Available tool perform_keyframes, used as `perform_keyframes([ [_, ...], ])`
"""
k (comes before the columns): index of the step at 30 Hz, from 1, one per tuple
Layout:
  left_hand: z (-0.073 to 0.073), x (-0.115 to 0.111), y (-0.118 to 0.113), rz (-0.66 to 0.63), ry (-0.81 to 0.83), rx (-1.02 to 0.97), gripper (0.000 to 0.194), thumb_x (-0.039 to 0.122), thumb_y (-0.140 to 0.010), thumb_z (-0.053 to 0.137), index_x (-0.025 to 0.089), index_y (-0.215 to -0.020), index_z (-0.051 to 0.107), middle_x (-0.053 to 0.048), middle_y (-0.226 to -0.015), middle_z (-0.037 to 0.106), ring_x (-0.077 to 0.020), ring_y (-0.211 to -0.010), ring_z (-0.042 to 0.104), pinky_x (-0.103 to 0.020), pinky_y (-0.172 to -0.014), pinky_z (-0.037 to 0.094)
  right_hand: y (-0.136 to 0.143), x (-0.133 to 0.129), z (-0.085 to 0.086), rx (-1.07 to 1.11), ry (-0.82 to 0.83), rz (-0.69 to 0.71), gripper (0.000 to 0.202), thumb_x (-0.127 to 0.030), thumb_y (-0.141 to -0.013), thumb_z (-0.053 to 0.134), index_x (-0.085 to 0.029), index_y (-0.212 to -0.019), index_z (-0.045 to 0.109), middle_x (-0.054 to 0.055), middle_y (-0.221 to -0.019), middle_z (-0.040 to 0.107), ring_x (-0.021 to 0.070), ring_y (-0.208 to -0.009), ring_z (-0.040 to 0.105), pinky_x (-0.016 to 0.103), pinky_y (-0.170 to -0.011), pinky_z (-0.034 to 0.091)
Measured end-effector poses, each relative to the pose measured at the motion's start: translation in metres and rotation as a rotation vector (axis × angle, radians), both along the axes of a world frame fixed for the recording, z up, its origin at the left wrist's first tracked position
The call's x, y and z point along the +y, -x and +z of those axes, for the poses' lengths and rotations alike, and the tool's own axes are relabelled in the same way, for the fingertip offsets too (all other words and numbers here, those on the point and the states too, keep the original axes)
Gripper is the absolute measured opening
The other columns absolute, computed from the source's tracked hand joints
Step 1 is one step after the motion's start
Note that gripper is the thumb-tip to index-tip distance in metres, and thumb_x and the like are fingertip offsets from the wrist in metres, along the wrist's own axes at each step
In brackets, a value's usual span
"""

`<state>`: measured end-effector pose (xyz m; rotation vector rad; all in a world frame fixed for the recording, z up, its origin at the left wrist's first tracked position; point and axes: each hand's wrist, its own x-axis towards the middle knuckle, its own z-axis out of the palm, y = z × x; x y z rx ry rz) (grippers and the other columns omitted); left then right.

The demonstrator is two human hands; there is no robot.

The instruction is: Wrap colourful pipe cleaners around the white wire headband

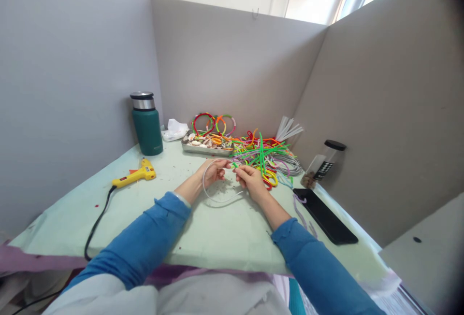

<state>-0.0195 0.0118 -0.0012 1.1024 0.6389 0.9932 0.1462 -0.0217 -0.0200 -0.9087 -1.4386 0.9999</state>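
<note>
Over the middle of the table, my left hand [216, 170] holds a thin white hoop [205, 187] near its upper part, fingers curled. The hoop curves down below both hands and has a loose end near my right hand [249, 178]. My right hand is closed, thumb and finger pinched on a short green strip [235, 164] at the top of the hoop. The two hands nearly meet there. Just behind my right hand lies a pile of colourful fuzzy stems [261, 153]. A metal tray [206, 150] of small decorations stands behind my left hand.
A yellow glue gun [135, 176] with a black cord and a green bottle [147, 129] are at the left. Coloured rings [204, 124] and white tissue [176, 129] are at the back. A black phone [325, 216] and a clear jar [322, 164] are at the right. Grey partitions enclose the table.
</note>
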Motion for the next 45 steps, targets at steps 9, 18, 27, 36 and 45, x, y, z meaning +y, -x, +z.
perform_keyframes([
  [9,0.011,0.007,0.009,0.383,-0.249,0.233,0.042,0.050,-0.065,0.064,0.013,-0.086,0.067,-0.004,-0.077,0.061,-0.0069,-0.050,0.044,-0.024,-0.051,0.043,-0.002,0.005,-0.002,-0.109,-0.056,-0.150,0.025,-0.042,-0.071,0.060,-0.018,-0.064,0.057,-0.004,-0.048,0.046,0.0081,-0.041,0.035,0.023,-0.041,0.026],
  [18,0.011,-0.006,0.004,0.363,-0.894,0.664,0.017,0.030,-0.070,0.064,0.024,-0.083,0.073,-0.006,-0.088,0.064,-0.0181,-0.084,0.055,-0.025,-0.075,0.039,-0.003,0.005,-0.005,-0.261,-0.204,-0.213,0.026,-0.040,-0.074,0.057,-0.018,-0.059,0.057,-0.003,-0.050,0.049,0.0113,-0.051,0.043,0.024,-0.054,0.035],
  [27,-0.001,0.009,0.008,0.476,-0.835,0.820,0.019,0.031,-0.074,0.057,0.020,-0.081,0.071,-0.003,-0.070,0.066,-0.0133,-0.060,0.052,-0.022,-0.057,0.034,-0.007,0.008,0.001,0.179,0.105,-0.064,0.048,-0.058,-0.077,0.044,-0.015,-0.087,0.064,0.003,-0.062,0.061,0.0084,-0.038,0.041,0.023,-0.038,0.023],
  [36,-0.002,0.014,0.008,0.390,-0.586,0.735,0.020,0.030,-0.071,0.055,0.016,-0.076,0.067,-0.001,-0.062,0.064,-0.0083,-0.044,0.047,-0.020,-0.047,0.033,-0.010,0.013,-0.004,0.345,0.175,0.007,0.030,-0.033,-0.059,0.069,-0.018,-0.083,0.058,0.001,-0.070,0.063,0.0066,-0.042,0.041,0.021,-0.039,0.026],
  [45,-0.004,0.001,-0.002,0.073,-0.536,0.717,0.027,0.036,-0.072,0.054,0.011,-0.076,0.064,-0.006,-0.068,0.067,-0.0070,-0.041,0.046,-0.020,-0.043,0.035,-0.002,0.008,-0.005,-0.002,0.050,-0.043,0.031,-0.045,-0.068,0.063,-0.015,-0.073,0.060,-0.003,-0.049,0.052,0.0066,-0.038,0.038,0.021,-0.038,0.025],
])
